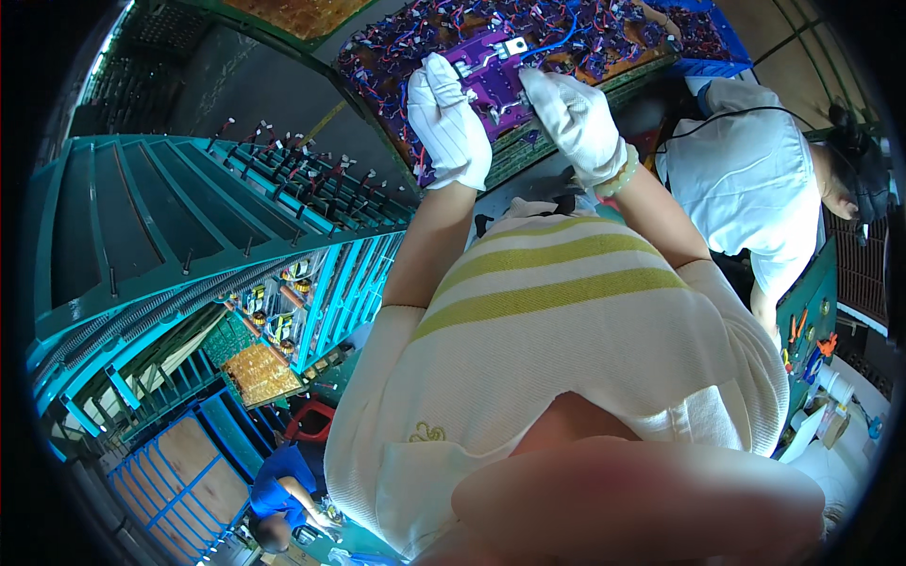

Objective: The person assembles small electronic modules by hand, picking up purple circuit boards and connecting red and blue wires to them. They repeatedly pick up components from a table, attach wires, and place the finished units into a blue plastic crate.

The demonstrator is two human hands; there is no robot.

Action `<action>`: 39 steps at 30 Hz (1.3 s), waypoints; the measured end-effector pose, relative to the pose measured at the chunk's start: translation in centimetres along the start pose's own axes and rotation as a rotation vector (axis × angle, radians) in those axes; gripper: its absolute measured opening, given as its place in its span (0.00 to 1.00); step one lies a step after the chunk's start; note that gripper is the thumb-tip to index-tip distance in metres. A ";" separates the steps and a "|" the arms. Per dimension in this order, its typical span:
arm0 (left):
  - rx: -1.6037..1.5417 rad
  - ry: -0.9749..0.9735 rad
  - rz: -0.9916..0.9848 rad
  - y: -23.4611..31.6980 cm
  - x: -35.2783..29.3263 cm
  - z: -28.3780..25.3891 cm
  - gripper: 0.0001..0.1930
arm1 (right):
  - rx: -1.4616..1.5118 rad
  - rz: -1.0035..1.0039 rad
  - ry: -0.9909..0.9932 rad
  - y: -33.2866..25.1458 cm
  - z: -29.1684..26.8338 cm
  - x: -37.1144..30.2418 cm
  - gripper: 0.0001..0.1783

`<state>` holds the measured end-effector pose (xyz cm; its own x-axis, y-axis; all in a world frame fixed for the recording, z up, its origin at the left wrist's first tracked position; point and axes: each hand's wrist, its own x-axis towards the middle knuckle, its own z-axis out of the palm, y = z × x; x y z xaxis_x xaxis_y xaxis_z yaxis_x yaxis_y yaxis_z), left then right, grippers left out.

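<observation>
A purple plate-like fixture [492, 87] with silver metal clamps sits at the front edge of a workbench, at the top of the head view. My left hand [447, 127], in a white glove, has its fingers closed on the fixture's left side, by a silver clamp. On the other side, my gloved right hand [578, 124] pinches the right edge near another metal part. A blue tube [557, 43] runs off the fixture toward the far right. The gloves hide the exact points of contact.
Many small dark parts with red and blue wires [406, 47] cover the bench around the fixture. A blue bin [714, 57] stands at its right. Teal racking [123, 226] rises on my left. One co-worker in white [741, 179] is close at right; another in blue [288, 486] is lower left.
</observation>
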<state>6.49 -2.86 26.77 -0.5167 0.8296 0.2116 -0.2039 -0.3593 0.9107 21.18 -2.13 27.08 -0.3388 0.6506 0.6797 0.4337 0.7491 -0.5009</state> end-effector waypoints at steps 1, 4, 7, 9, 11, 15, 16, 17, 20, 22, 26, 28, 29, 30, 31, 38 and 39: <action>0.042 -0.008 -0.068 0.0 0.2 -0.3 0.15 | 0.190 0.198 -0.038 -0.7 -0.5 0.0 0.18; 0.141 -0.061 -0.316 0.6 0.2 -0.6 0.18 | 0.494 0.723 -0.081 -1.0 -0.6 -0.4 0.13; 0.013 -0.107 -0.377 2.0 -0.8 0.2 0.18 | 0.441 0.771 -0.107 -0.1 -0.4 -1.2 0.11; 0.023 -0.210 -0.094 -0.2 -0.9 -1.0 0.14 | 0.266 0.462 -0.057 1.2 0.1 -2.5 0.10; 0.008 -0.268 -0.024 0.4 -1.7 -0.9 0.12 | 0.064 0.242 0.033 1.7 0.2 -2.6 0.10; 0.271 -0.429 -0.230 1.1 -2.5 -1.2 0.14 | -0.132 -0.026 0.036 2.1 0.0 -2.6 0.11; 0.262 -0.479 -0.364 1.6 -2.6 -1.1 0.17 | -0.083 0.019 0.056 2.2 0.4 -2.8 0.10; 0.189 -0.467 -0.363 1.7 -2.7 -1.2 0.17 | -0.040 0.063 0.079 2.1 0.7 -2.9 0.09; -0.034 -0.469 -0.455 2.1 -2.6 -1.8 0.17 | 0.485 0.708 0.054 0.2 -0.2 -1.8 0.12; -0.055 -0.434 -0.359 2.3 -3.1 -1.5 0.17 | 0.793 1.023 0.087 -1.4 -0.4 -1.2 0.20; 0.061 -0.392 -0.195 1.4 -3.1 -1.8 0.16 | 0.750 1.050 0.078 -1.6 -0.4 -1.1 0.19; 0.187 -0.354 -0.050 -0.2 -3.0 -2.5 0.15 | 0.734 1.005 0.084 -2.0 -0.4 -1.1 0.20; 0.258 -0.333 0.039 -0.4 -2.9 -2.5 0.15 | 0.740 1.011 0.064 -2.0 -0.5 -1.1 0.20; 0.093 -0.330 -0.128 -0.1 -3.2 -2.5 0.14 | 0.745 1.018 0.044 -2.0 -0.7 -1.2 0.20; 0.049 -0.332 -0.160 -0.3 -3.2 -2.6 0.14 | 0.749 1.024 0.024 -2.1 -0.9 -1.2 0.20; 0.097 -0.377 -0.294 1.8 -3.7 -2.2 0.18 | 0.100 0.083 0.289 0.9 -2.8 -2.1 0.12; 0.112 -0.349 -0.332 2.3 -4.0 -2.2 0.17 | -0.088 -0.076 0.303 -0.1 -4.3 -0.6 0.18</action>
<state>6.21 -7.93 27.23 -0.1253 0.9921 -0.0075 -0.2102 -0.0192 0.9775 24.94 -3.15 28.98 -0.1145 0.5164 0.8486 0.4914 0.7719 -0.4034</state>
